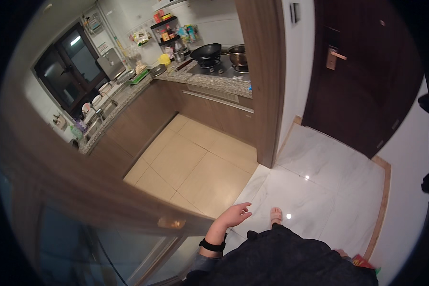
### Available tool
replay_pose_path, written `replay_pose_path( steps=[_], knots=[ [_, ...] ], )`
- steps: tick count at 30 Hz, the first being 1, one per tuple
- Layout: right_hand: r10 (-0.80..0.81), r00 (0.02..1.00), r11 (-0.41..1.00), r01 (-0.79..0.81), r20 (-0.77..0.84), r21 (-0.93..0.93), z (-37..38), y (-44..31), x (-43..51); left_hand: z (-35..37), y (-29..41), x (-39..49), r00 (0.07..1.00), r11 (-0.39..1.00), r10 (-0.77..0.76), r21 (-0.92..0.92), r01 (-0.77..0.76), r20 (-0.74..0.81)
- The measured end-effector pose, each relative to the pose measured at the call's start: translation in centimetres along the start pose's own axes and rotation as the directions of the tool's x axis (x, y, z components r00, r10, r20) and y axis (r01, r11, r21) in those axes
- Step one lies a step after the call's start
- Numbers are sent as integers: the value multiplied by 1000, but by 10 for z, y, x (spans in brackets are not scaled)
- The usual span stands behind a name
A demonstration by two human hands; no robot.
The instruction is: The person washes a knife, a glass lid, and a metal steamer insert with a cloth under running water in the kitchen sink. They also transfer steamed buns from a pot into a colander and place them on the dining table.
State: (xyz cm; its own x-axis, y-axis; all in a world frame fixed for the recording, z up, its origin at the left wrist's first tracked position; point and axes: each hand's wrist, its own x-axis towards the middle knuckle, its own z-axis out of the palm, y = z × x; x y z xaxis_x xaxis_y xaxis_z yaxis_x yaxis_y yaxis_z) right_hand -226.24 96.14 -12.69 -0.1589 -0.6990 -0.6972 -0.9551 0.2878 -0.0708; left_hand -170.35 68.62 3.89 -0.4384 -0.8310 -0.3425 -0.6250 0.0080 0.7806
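My left hand (236,215) is held out over the floor with its fingers apart and nothing in them; a black band (212,246) circles the wrist. It is nearest to the edge of a wood-framed glass door (107,200), which has a brass-coloured handle (171,223). Only a sliver of my right hand (339,253) shows at the right side of my dark clothing (286,257). Just beyond it is a red packet (363,262) with a green corner; whether the hand holds it is hidden.
Ahead is a kitchen with beige floor tiles (200,164), an L-shaped granite counter (214,81), a wok (206,52) and a pot (237,54) on a gas hob (223,69), and a sink (107,107). A wooden door post (266,89) separates it from a dark door (357,78).
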Motion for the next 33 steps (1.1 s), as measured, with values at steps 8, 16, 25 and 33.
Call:
replay_pose_path(
  steps=[8, 16, 25, 33],
  knots=[
    [-205, 977, 931, 177, 59, 319, -281, -201, 354, -109, 9, 119, 927, 997, -65, 5, 72, -370],
    [-636, 769, 639, 475, 69, 605, -414, -529, 438, -222, -74, 167, 879, 919, -311, -351, 180, -361],
    [-701, 711, 559, 590, -48, 583, -516, -732, 489, -412, -192, 178, 686, 866, -485, -407, 291, -543],
    [-725, 684, 570, 537, 74, 622, -526, -920, 565, -489, -269, 171, 657, 775, -578, -577, 257, -483]
  ],
)
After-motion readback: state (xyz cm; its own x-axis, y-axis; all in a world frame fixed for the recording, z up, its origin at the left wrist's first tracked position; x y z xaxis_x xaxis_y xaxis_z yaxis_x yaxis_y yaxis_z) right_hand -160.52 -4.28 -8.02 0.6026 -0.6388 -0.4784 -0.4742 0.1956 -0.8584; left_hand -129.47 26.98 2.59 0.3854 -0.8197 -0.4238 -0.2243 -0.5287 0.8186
